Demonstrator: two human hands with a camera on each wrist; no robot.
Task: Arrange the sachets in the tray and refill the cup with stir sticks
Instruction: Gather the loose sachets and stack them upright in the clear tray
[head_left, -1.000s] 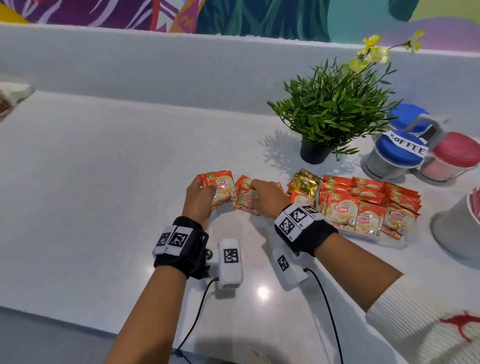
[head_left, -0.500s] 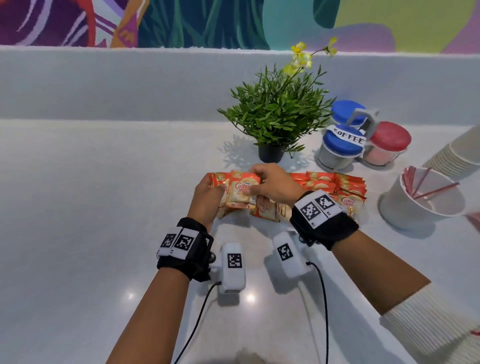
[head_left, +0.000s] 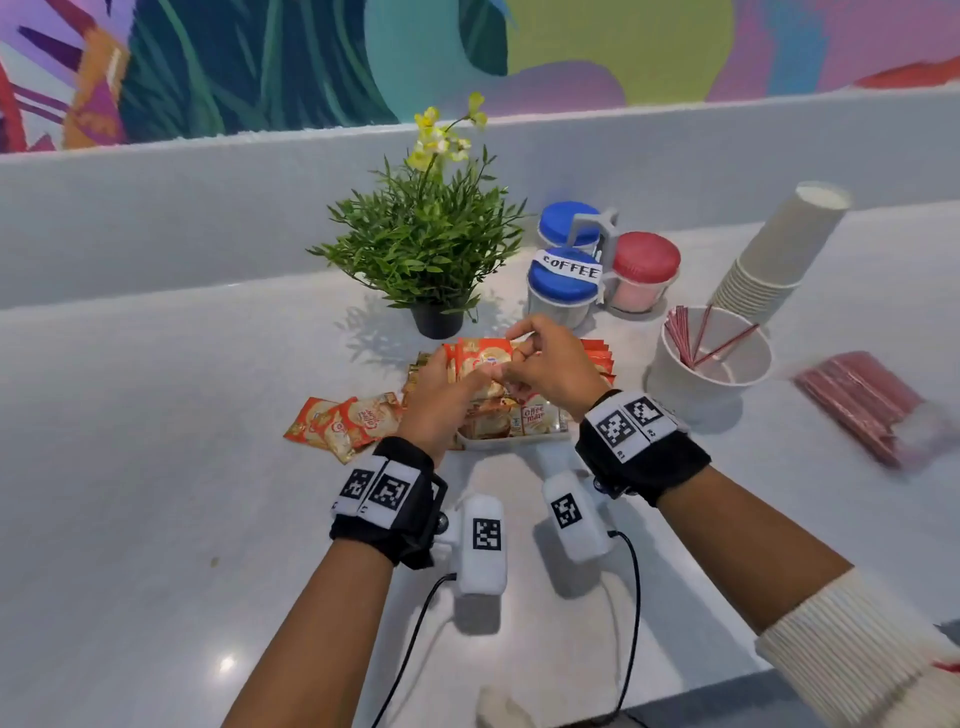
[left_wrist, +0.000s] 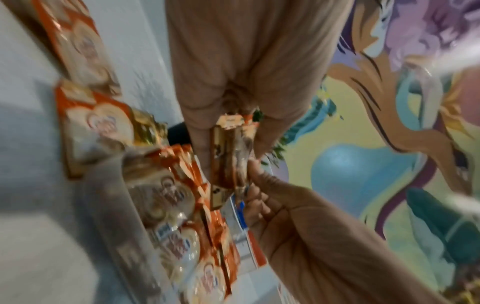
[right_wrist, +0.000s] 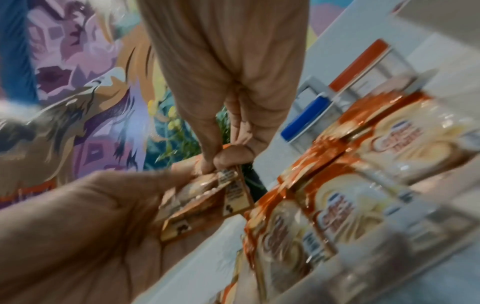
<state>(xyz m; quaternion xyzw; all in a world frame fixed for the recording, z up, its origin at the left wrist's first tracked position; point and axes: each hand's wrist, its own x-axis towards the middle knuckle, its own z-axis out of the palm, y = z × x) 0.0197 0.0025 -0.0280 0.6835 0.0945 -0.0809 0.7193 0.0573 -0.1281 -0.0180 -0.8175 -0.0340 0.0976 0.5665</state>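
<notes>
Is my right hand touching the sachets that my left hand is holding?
Touching. The right wrist view shows the right hand pinching the sachets held by the left hand.

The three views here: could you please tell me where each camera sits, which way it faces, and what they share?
Head: worn on the head, looking forward and down at the counter, tray, plant and cup; both forearms and hands show.
Left wrist: looks along the left hand at the held sachets; the right hand enters.
Right wrist: looks along the right hand toward the mural; the left hand shows.
Shared: all see both hands gripping the sachets.
</notes>
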